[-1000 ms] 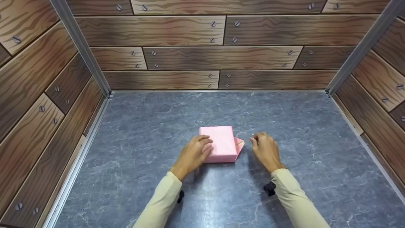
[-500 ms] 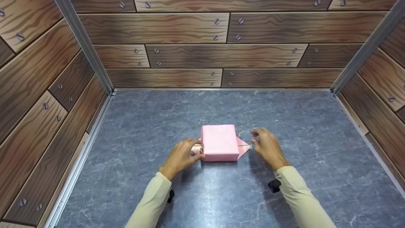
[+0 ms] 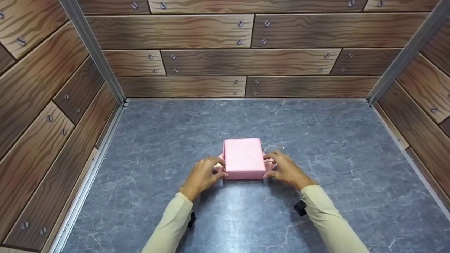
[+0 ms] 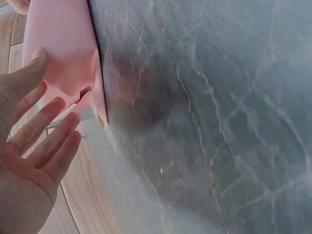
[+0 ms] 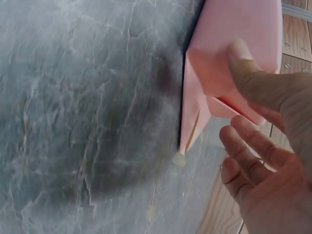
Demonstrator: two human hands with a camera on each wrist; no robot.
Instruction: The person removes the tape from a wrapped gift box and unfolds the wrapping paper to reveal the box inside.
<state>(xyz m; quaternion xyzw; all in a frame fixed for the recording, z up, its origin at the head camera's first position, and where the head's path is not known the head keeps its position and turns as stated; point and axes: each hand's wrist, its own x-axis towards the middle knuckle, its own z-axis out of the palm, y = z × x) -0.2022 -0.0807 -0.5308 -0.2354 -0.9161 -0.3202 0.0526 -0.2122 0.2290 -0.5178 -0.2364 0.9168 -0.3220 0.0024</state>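
A pink paper-wrapped box (image 3: pixel 244 154) lies on the blue-grey marbled table. Folded paper flaps stick out from both ends; the right flap (image 5: pixel 192 119) carries a small piece of clear tape (image 5: pixel 179 159) at its tip. My left hand (image 3: pixel 202 175) touches the left end, its thumb at the front corner and its index finger near the end face. On the opposite end my right hand (image 3: pixel 288 170) does likewise, thumb against the front corner. In both wrist views the other fingers extend loosely beside the flaps. The left flap (image 3: pixel 218 167) is partly hidden by fingers.
Wood-patterned panels (image 3: pixel 207 63) with metal corner posts (image 3: pixel 95 52) enclose the table (image 3: pixel 168 130) at the back and sides. A tiny white speck (image 3: pixel 283 147) lies behind the right hand. Dark wrist cameras sit under both sleeves.
My left hand has slid from the box's top to its left end, uncovering the left flap. The right hand, first apart from the box, has come leftward to touch its right end.
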